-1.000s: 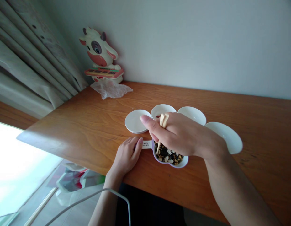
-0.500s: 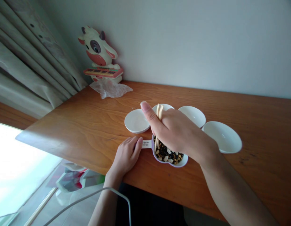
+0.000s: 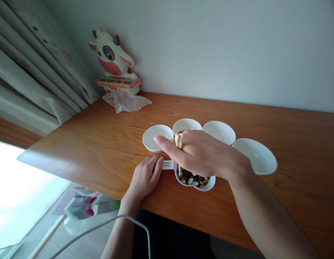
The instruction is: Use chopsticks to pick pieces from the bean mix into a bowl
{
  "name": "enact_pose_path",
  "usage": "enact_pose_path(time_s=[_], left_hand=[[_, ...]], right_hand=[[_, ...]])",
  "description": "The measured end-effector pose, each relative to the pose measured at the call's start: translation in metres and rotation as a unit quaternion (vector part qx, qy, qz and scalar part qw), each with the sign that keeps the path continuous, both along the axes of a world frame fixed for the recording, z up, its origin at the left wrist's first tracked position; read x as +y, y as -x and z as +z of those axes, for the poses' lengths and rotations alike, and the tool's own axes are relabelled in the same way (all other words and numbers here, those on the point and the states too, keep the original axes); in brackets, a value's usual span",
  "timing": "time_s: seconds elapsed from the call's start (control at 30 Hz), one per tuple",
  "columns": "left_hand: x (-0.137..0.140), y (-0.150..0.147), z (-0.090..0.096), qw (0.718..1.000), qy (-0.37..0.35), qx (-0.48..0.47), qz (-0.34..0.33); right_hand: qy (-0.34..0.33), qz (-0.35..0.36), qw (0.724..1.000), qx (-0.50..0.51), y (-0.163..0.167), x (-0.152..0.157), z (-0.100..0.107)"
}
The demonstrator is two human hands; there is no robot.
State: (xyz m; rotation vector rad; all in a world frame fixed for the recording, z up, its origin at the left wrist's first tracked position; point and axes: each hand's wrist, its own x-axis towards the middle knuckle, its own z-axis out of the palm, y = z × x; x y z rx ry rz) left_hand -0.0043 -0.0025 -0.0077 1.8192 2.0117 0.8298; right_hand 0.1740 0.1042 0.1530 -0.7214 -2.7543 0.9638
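My right hand (image 3: 194, 153) is closed round a pair of light wooden chopsticks (image 3: 179, 141), thumb stretched out to the left. Their lower ends reach into a purple-rimmed white bowl (image 3: 211, 184) with a handle. Inside it lies a mix of black, tan and pale seeds or grains (image 3: 192, 178), partly covered by the hand. My left hand (image 3: 145, 176) is closed on the bowl's handle, which carries a printed white label (image 3: 167, 164). Just beyond my right hand stand white bowls, among them a left one (image 3: 153, 138) and one in the middle (image 3: 187, 124).
Two more white bowls (image 3: 219, 131) (image 3: 256, 156) stand to the right on the wooden table (image 3: 296, 151). A cow-shaped toy keyboard (image 3: 117, 64) and a crumpled clear plastic bag (image 3: 126, 102) sit at the back left. A grey cable (image 3: 123, 216) loops in front.
My right hand has moved slightly down and toward the left with the chopsticks, uncovering more of the middle white bowl. My left hand stays on the handle.
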Motion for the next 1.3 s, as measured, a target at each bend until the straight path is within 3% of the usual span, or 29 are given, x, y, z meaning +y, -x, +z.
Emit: enact_pose_path(time_s=[0.23, 0.63, 1.03, 1.3], left_hand=[[0.000, 0.000, 0.002, 1.000, 0.003, 0.012, -0.002], [0.001, -0.002, 0.000, 1.000, -0.004, 0.015, 0.012], [0.000, 0.000, 0.001, 1.000, 0.001, 0.018, -0.002], [-0.001, -0.002, 0.002, 1.000, -0.002, 0.020, 0.004]], right_hand=[[0.009, 0.003, 1.000, 0.018, 0.001, 0.002, -0.001], [-0.031, -0.024, 0.998, 0.054, -0.002, 0.005, 0.003], [0.024, -0.008, 1.000, 0.010, -0.003, -0.001, 0.002], [-0.028, -0.008, 0.999, 0.035, 0.003, -0.002, -0.001]])
